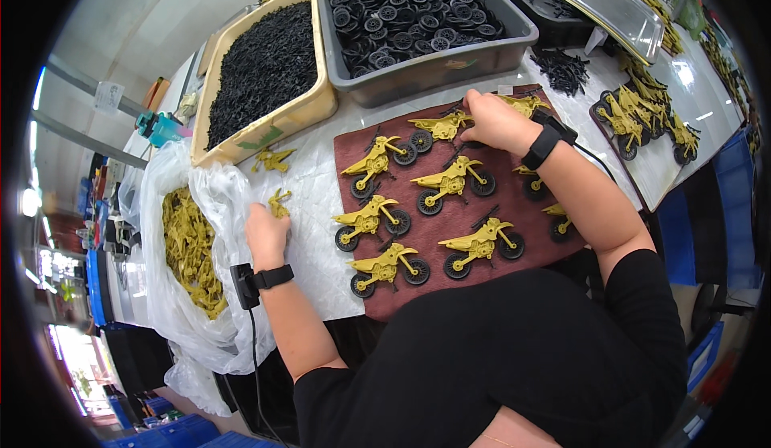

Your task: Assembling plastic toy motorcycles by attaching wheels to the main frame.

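Observation:
On a reddish-brown mat (418, 275), yellow toy motorcycles with black wheels lie in rows. My right hand (499, 124) is at the far row, its fingers closed around the right end of a toy motorcycle (438, 126); the hand hides that end. To the left of the mat, over the white table cover, my left hand (267, 234) is closed with a small yellow motorcycle body (279, 203) at its fingertips. A second loose yellow body (273, 159) lies just beyond it. Both wrists wear black straps.
A clear plastic bag (233, 207) of yellow parts stands at left. Behind are a cream bin (321, 71) of small black parts and a grey bin (434, 71) of black wheels. Loose black parts (562, 71) and more motorcycles (634, 119) lie right, near a metal tray (608, 10).

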The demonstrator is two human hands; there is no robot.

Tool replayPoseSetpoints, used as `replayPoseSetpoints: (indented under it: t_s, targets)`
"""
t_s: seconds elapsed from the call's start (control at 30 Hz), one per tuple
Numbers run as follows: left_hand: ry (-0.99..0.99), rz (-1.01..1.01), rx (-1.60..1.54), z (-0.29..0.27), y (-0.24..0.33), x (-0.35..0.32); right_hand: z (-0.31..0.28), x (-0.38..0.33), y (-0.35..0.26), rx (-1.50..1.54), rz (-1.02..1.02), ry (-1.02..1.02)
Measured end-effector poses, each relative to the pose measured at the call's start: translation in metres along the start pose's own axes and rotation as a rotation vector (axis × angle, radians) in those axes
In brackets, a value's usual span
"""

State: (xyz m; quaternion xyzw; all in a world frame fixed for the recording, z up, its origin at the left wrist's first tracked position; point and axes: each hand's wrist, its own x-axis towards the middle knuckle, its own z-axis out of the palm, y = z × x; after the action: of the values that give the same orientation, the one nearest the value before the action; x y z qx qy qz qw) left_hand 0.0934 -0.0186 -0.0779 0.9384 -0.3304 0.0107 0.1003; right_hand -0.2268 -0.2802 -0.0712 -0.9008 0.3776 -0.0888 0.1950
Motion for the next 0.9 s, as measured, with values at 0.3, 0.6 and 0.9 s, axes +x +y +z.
replayPoseSetpoints:
  t_s: [0.3,0.6,0.9]
  targets:
    - [0.165,0.174,-0.088,-0.012,0.030,-0.019,0.008,0.007,0.012,0.016,-0.020,0.077]
    - [0.032,0.963,-0.563,-0.024,0.158,-0.031,-0.024,0.002,-0.025,0.644,-0.092,-0.022]
    - [0.035,0.982,-0.496,-0.006,0.166,-0.018,-0.028,0.001,-0.014,1.017,0.054,-0.091]
